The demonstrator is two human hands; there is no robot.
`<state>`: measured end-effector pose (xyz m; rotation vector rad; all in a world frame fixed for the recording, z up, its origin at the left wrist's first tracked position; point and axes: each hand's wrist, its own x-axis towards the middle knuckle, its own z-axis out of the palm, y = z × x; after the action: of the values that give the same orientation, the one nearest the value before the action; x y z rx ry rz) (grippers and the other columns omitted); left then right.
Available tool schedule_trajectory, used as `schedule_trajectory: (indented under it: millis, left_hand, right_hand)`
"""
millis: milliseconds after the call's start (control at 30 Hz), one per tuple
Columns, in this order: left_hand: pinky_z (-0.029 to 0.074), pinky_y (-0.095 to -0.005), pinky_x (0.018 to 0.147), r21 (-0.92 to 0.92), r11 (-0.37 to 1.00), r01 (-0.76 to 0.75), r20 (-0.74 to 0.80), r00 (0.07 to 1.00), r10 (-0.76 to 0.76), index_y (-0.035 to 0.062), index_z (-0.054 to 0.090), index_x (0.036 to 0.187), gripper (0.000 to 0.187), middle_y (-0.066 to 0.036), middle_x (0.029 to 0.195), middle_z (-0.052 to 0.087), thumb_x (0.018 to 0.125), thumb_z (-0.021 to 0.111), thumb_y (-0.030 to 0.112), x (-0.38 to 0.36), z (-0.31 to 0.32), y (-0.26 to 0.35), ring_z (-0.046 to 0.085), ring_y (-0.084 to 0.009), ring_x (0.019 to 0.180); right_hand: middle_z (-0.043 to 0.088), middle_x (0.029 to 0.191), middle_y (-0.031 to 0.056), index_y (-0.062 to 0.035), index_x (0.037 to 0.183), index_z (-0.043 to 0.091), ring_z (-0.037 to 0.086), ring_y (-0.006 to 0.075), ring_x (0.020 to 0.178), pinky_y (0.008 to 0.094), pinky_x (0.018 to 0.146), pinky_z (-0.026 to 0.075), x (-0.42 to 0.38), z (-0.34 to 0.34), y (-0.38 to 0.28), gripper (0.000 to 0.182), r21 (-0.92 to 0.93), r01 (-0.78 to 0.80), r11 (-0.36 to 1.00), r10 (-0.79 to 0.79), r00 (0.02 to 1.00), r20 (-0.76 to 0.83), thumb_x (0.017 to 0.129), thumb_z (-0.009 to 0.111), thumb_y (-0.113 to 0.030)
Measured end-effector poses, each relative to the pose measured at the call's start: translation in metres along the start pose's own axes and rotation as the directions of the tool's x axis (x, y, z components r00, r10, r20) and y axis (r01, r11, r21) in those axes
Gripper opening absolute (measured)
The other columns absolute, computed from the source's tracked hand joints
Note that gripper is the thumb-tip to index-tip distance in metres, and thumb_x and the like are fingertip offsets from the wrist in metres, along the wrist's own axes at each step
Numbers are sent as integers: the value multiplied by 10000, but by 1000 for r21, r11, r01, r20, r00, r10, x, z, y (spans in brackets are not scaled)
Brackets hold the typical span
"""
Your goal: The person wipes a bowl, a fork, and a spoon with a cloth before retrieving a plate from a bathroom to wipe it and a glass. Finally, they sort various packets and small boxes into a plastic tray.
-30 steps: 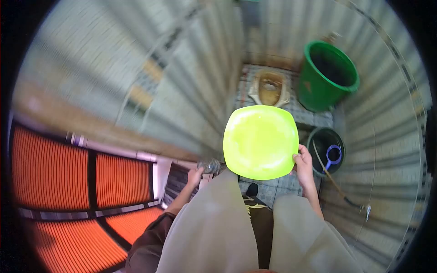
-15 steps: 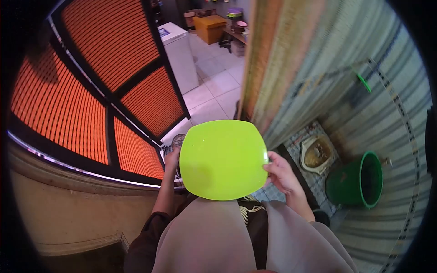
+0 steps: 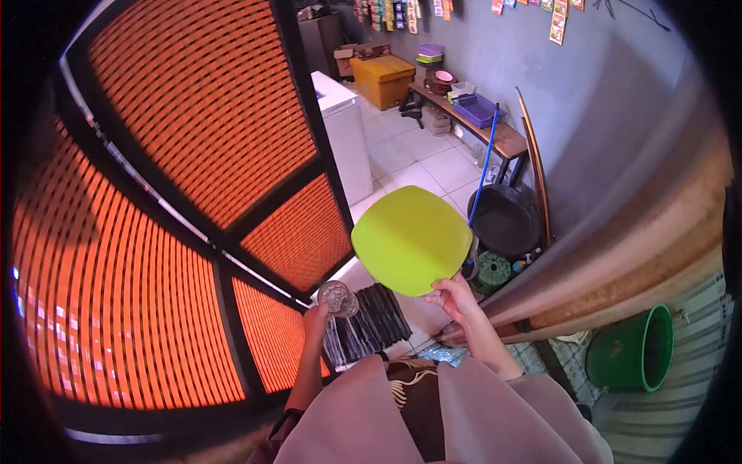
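Observation:
A lime-green square plate with rounded corners [image 3: 412,238] is gripped at its near right edge by my right hand [image 3: 454,298], thumb on its upper face. My left hand [image 3: 315,319] is closed around a clear patterned glass [image 3: 338,298], seen from above. The glass is to the left of the plate and apart from it. Below the glass, a dark striped mat [image 3: 372,323] lies on the floor. Most of my left fingers are hidden behind the glass.
An orange slatted partition [image 3: 201,100] stands close on my left, beside a white chest-like appliance [image 3: 340,131]. Ahead, a wooden bench [image 3: 502,139] holds a purple basket [image 3: 477,110]. A black basin [image 3: 506,220], a blue pole [image 3: 485,166] and a green bucket [image 3: 630,348] are on the right.
My view has turned right toward the tiled room. The plate has left my left hand's side and is now held by the right hand alone; the glass shows clearly in my left hand.

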<state>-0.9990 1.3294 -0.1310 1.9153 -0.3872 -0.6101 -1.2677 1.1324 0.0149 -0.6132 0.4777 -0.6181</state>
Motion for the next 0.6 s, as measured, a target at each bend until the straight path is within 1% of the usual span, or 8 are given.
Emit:
schedule_trajectory:
  millis: [33,100,133,233,367,400,500,600]
  left_hand:
    - [420,-334,593,12,1000,-6,22,1000,6,-54,621,729,522,-144,666,608,730,519,458,19,5,11,572,-213,628]
    - [407,-339,572,119,976,-180,35,984,177,-55,603,698,504,-137,630,586,733,521,442,51,12,29,553,-199,603]
    - [407,-339,572,136,974,-184,64,982,176,-55,603,698,504,-137,630,586,733,521,442,69,18,35,553,-199,603]
    - [391,-335,549,-23,979,-200,266,943,199,-46,568,637,507,-122,575,534,741,533,449,134,55,63,511,-166,569]
    - [398,-336,559,-10,969,-246,424,877,227,-44,585,637,552,-131,579,548,742,529,495,188,131,118,525,-174,567]
    - [404,-333,568,76,967,-243,462,868,182,-45,594,639,572,-137,587,557,736,532,515,193,147,138,534,-184,573]
    - [427,-315,599,311,916,-253,535,843,51,-67,605,626,662,-149,595,576,713,537,586,218,196,189,556,-224,592]
    - [424,-321,576,374,901,-221,644,761,-80,-71,590,576,748,-145,546,547,691,510,665,248,254,227,533,-207,562]
  right_hand:
    - [568,971,153,-40,1187,325,629,239,735,328,583,562,16,3,-1,488,33,29,999,-28,999,-19,727,459,49]
    - [575,955,148,-24,1169,342,626,239,726,327,589,558,42,7,-5,461,87,66,994,-60,996,-67,726,450,40]
    - [587,931,132,-16,1140,376,621,225,707,320,584,545,54,8,-9,417,94,85,992,-77,993,-88,731,449,19]
    - [604,888,115,-3,1083,434,612,205,674,305,591,525,92,0,-24,350,113,184,976,-162,971,-178,735,445,-24]
    - [603,837,129,17,993,476,608,220,620,325,570,515,132,-43,-41,296,30,335,942,-300,876,-377,706,465,-56]
    - [602,852,123,22,977,485,609,227,681,340,609,511,144,-66,-40,292,-57,306,950,-301,856,-421,698,465,-59]
    - [599,854,118,14,984,490,599,226,725,364,637,505,174,-117,-35,302,-50,366,929,-323,741,-589,693,468,-66]
    - [587,868,115,-16,1027,486,589,228,733,394,648,499,192,-158,-51,333,65,459,886,-304,682,-665,699,478,-75]
